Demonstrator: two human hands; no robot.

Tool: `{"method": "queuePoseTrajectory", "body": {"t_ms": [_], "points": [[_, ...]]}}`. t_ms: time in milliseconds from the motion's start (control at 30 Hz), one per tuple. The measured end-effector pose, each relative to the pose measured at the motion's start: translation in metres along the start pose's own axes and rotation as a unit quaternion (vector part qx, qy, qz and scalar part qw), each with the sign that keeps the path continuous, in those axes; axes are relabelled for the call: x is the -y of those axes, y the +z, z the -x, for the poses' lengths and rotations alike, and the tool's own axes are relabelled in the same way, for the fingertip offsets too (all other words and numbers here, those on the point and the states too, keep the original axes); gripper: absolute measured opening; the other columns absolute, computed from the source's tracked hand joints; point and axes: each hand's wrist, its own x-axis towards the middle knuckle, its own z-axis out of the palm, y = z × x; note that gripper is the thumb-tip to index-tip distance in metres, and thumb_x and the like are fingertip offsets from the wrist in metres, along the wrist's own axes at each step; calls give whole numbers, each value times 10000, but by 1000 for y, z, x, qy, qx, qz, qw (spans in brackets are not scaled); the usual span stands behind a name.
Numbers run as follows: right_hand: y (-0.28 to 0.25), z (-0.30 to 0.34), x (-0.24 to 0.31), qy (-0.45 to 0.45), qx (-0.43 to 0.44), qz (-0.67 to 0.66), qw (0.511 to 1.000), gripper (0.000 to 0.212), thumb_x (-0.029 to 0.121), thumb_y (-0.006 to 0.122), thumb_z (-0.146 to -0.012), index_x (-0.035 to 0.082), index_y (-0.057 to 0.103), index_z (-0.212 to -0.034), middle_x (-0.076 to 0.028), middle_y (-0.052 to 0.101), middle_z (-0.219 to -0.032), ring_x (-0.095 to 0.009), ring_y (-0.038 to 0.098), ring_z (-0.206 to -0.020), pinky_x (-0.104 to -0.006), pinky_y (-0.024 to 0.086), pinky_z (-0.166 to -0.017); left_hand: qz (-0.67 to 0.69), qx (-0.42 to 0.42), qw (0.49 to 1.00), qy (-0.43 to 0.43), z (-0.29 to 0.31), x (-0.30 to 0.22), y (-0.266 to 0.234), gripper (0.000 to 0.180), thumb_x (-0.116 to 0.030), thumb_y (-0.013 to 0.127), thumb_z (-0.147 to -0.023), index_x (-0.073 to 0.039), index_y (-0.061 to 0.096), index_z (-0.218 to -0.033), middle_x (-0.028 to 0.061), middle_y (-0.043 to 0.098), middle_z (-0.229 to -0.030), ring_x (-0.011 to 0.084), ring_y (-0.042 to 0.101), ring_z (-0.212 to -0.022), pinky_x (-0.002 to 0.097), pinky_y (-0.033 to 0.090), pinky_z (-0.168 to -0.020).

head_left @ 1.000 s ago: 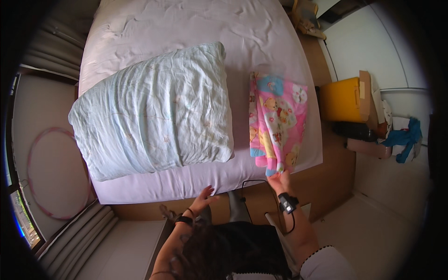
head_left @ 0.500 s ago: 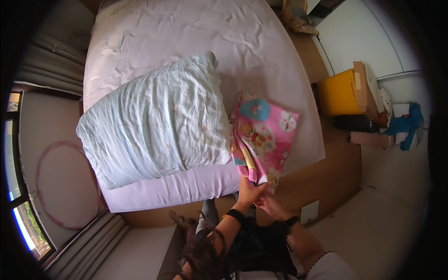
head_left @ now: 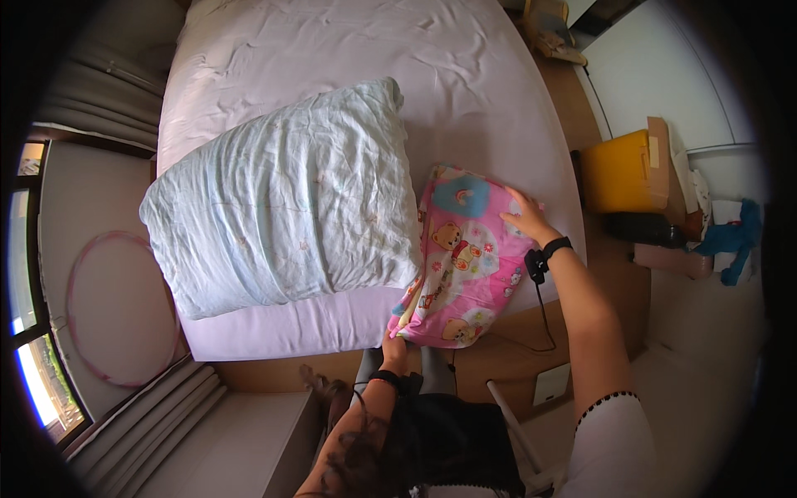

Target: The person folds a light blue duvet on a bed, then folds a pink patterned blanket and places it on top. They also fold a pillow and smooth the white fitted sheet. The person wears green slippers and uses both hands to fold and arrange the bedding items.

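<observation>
A folded pink cloth [head_left: 490,286] printed with bears, flowers and a blue patch lies at the near right of the bed. At its near left corner my left hand [head_left: 393,355] is closed on the gathered edge. My right hand [head_left: 531,221] rests on the cloth's far right part, its thumb and fingers spread. Just left of the cloth, and touching it, is a pale blue-white folded quilt [head_left: 282,203], wrinkled and thick. Both lie on a light lilac bed sheet [head_left: 286,339].
A yellow box [head_left: 616,173] with cardboard stands right of the bed, near a blue cloth [head_left: 735,241]. A pink hoop [head_left: 73,311] leans on the left wall by a window. A cable [head_left: 545,319] hangs from my right wrist.
My right hand has moved from beside my left hand up to the cloth's far right side. My left hand has shifted left with the near corner, and the cloth lies flatter and wider.
</observation>
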Motion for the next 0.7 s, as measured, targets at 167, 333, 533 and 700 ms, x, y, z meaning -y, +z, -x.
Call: {"method": "queuePoseTrajectory", "body": {"t_ms": [167, 333, 533, 700], "points": [[22, -71, 44, 7, 121, 76, 990, 882, 503, 752, -735, 264, 362, -1490, -59, 389, -1520, -301, 358, -1398, -540, 345, -1087, 10, 69, 998, 7, -17, -2, -2, 379, -236, 472, -1007, -135, 499, -1371, 52, 597, -1289, 205, 587, -1150, 415, 511, -917], [66, -105, 85, 67, 92, 155, 981, 642, 432, 702, -820, 265, 490, -1402, -55, 419, -1489, -310, 361, -1387, -537, 356, -1070, -55, 122, 990, 39, -11, -18, 2, 437, -251, 512, -991, -108, 475, -1402, 46, 589, -1292, 179, 590, -1131, 352, 507, -890], [88, -127, 67, 84, 86, 44, 992, 468, 322, 659, -892, 217, 549, -1335, -84, 504, -1389, -315, 583, -1119, -495, 426, -973, -85, 166, 975, 119, 2, -29, 9, 562, -153, 530, -885, -111, 429, -1437, 38, 544, -1357, 200, 539, -1205, 324, 458, -941], [85, -134, 40, 74, -26, -264, 961, 261, 133, 632, -921, 112, 600, -1179, -83, 671, -967, -180, 661, -665, -344, 512, -582, 113, 138, 983, -51, -6, -21, -32, 639, -334, 511, -856, -186, 392, -1467, 33, 479, -1437, 234, 464, -1283, 448, 334, -1064]]}}
